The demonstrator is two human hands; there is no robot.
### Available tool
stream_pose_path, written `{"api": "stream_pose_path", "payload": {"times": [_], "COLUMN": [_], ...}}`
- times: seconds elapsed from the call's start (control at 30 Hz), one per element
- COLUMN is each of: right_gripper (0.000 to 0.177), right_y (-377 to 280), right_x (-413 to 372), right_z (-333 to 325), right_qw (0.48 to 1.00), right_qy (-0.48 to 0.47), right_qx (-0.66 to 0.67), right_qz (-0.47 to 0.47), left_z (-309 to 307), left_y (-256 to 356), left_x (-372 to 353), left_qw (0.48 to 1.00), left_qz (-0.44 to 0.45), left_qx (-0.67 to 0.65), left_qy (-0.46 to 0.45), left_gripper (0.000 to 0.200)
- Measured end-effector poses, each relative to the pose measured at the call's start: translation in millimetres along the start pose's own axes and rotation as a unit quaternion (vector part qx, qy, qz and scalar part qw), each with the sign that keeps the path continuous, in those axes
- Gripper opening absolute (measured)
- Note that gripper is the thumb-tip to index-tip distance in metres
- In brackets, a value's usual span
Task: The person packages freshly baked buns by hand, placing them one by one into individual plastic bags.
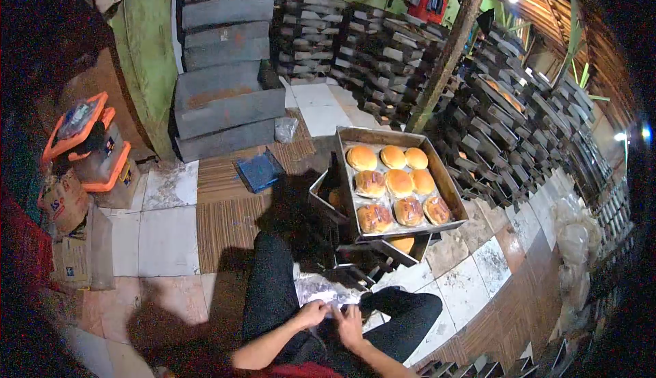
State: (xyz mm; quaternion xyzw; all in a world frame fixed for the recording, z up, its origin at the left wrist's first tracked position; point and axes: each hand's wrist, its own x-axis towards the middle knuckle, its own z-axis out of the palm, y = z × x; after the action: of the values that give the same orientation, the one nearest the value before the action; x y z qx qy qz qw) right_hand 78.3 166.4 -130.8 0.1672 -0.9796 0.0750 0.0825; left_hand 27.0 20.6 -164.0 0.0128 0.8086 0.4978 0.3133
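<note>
In my lap, a shiny, whitish plastic wrapper (326, 289) stretches out in front of my fingers. My left hand (312, 314) pinches its near edge, and my right hand (350, 325) is closed on it just to the right; the fingertips of both are close together. What the wrapper contains, if anything, I cannot make out. Beyond my knees a square metal tray (454, 197) holds several round golden buns (399, 183). Those in the front row, plus one at the left of the middle row, look covered in printed clear plastic; the others look bare.
More trays (339, 249) with buns are stacked at angles beneath the top one. A blue flat object (260, 171) lies on the floor. Orange-lidded boxes (106, 166) stand at left, grey crates (225, 91) behind. Stacked dark trays (506, 118) and a wooden post (451, 53) fill the right.
</note>
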Motion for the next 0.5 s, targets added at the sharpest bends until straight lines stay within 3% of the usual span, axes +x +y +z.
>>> {"api": "stream_pose_path", "payload": {"times": [0.03,0.07,0.13,0.17,0.27,0.33,0.4,0.47,0.5], "right_gripper": [0.053,0.039,0.02,0.009,0.012,0.019,0.031,0.048,0.052], "right_y": [7.1,12.7,18.8,17.1,18.5,20.7,9.7,4.2,3.7], "right_x": [1.1,-2.1,-9.5,-7.0,-13.2,-14.3,-2.5,-4.8,-12.1], "right_z": [9.9,16.0,24.3,12.4,10.9,22.8,-0.6,-5.3,0.4], "right_qw": [0.998,0.987,0.975,0.971,0.984,0.984,0.998,0.999,0.999], "right_qy": [0.024,0.02,-0.01,0.013,-0.071,-0.057,0.002,0.009,0.01], "right_qx": [0.057,0.161,0.213,0.238,0.16,0.165,0.015,0.031,0.03], "right_qz": [-0.019,-0.014,0.065,0.015,0.019,0.02,-0.058,-0.042,-0.029], "left_z": [2.9,5.7,10.9,8.4,14.7,22.2,23.7,8.3,2.7], "left_y": [-2.0,-5.6,-16.2,-9.9,-9.9,-29.4,-20.3,2.0,10.7], "left_x": [0.6,2.2,8.9,6.6,6.4,19.3,16.6,3.0,-0.6], "left_qw": [1.0,1.0,0.996,0.997,0.991,0.988,0.947,0.924,0.937], "left_qz": [0.009,0.006,0.063,0.053,0.048,0.07,0.128,0.155,0.145], "left_qx": [0.001,0.002,0.029,0.004,0.007,-0.022,0.034,0.035,-0.03], "left_qy": [0.02,0.017,0.053,0.053,0.126,0.135,0.291,0.348,0.317], "left_gripper": [0.036,0.036,0.036,0.036,0.046,0.045,0.041,0.031,0.027]}}
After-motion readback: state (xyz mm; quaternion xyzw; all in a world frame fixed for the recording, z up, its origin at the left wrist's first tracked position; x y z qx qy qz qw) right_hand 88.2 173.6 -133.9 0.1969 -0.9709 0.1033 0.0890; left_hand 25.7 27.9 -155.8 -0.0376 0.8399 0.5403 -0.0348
